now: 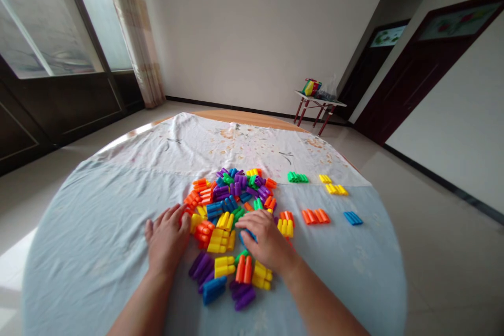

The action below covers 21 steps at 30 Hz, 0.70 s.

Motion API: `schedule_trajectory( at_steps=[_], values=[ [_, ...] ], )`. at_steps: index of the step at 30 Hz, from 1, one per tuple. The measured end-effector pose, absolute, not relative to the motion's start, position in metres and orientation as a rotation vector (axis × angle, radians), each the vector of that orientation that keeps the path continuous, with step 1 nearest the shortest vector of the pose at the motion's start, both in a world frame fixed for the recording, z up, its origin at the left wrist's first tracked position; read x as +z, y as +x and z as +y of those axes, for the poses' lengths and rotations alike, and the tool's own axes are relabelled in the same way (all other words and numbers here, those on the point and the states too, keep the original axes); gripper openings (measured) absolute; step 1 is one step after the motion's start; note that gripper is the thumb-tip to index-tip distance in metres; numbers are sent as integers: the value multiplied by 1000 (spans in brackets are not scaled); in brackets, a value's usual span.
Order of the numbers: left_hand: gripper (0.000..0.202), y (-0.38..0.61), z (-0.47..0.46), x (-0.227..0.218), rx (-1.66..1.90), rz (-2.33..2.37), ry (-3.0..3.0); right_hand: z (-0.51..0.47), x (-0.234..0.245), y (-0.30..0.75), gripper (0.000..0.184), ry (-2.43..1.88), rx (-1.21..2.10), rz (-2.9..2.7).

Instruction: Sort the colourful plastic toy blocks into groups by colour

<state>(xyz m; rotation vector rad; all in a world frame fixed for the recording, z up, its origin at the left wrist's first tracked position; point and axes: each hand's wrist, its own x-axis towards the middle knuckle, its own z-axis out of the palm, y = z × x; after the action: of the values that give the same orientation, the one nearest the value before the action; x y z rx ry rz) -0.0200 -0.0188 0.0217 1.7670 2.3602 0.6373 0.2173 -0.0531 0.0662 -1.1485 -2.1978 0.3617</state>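
Observation:
A heap of plastic bullet-shaped blocks [230, 205] in orange, yellow, purple, blue and green lies in the middle of a round table covered with a pale cloth [98, 231]. My left hand [167, 239] rests flat at the heap's left edge, fingers stretched out, touching orange and yellow blocks. My right hand [265, 239] is over the heap's near right side, fingers curled on a blue block [247, 235]. Sorted apart to the right lie green blocks [297, 177], yellow blocks [334, 186], orange blocks [315, 216] and blue blocks [353, 218].
A small red-legged side table [317, 105] with a bag of coloured blocks stands by the far wall. Dark doors are at the right, large windows and a curtain [134, 31] at the left. Tiled floor surrounds the table.

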Motion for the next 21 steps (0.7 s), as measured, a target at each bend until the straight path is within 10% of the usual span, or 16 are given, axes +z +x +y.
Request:
schedule_trajectory(
  at_steps=[21],
  values=[
    [49, -18, -19, 28, 588, 2383, 1778, -40, 60, 129, 36, -1316, 188, -2416]
  ],
)
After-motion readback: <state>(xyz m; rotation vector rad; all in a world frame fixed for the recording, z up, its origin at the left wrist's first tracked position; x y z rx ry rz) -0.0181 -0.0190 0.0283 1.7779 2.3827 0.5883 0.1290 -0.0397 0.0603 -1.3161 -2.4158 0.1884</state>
